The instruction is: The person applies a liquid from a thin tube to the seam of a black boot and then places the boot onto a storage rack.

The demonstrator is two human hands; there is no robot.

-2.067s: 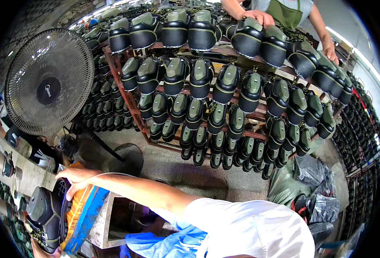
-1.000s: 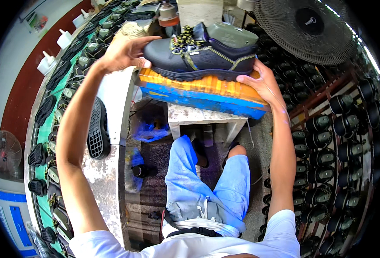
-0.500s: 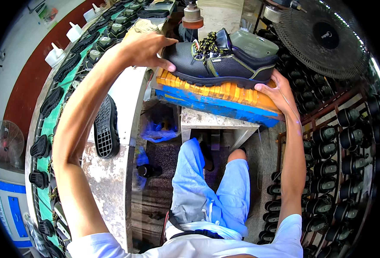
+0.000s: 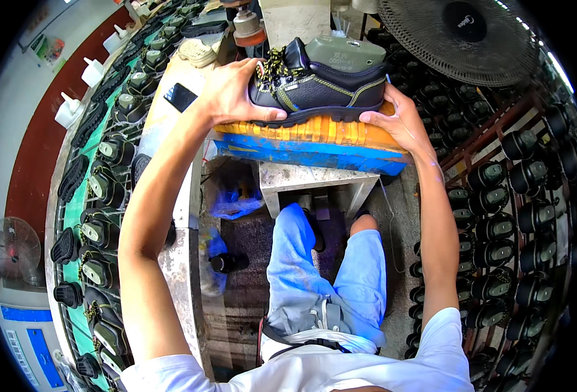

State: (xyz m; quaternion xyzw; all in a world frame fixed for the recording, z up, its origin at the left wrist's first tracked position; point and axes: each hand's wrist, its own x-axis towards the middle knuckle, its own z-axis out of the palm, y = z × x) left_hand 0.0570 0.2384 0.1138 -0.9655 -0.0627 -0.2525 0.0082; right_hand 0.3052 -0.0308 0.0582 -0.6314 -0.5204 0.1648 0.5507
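Observation:
A black leather work shoe [image 4: 337, 90] with yellow stitching and black-and-yellow laces rests sole-down on a ridged orange pad [image 4: 341, 129]. The pad tops a blue block [image 4: 301, 151] at the front of the machine. A green shoe last [image 4: 348, 53] fills the shoe's opening. My left hand [image 4: 237, 97] is wrapped over the toe, thumb along the sole edge, hiding the toe cap. At the heel, my right hand [image 4: 398, 123] grips the back, its thumb near the sole. The toe points left.
Above the toe hangs the machine's round press head [image 4: 248, 29]. A phone [image 4: 180, 97] and a cream shoe-shaped piece [image 4: 197, 52] lie on the left bench. Beyond runs a green conveyor [image 4: 73, 261] with shoes and soles. Shoe racks [image 4: 497, 228] and a fan [image 4: 461, 39] stand right.
The view has shifted, and the scene sits farther left. My left hand has closed farther over the toe. My left arm now covers most of the loose sole on the bench, and a phone shows.

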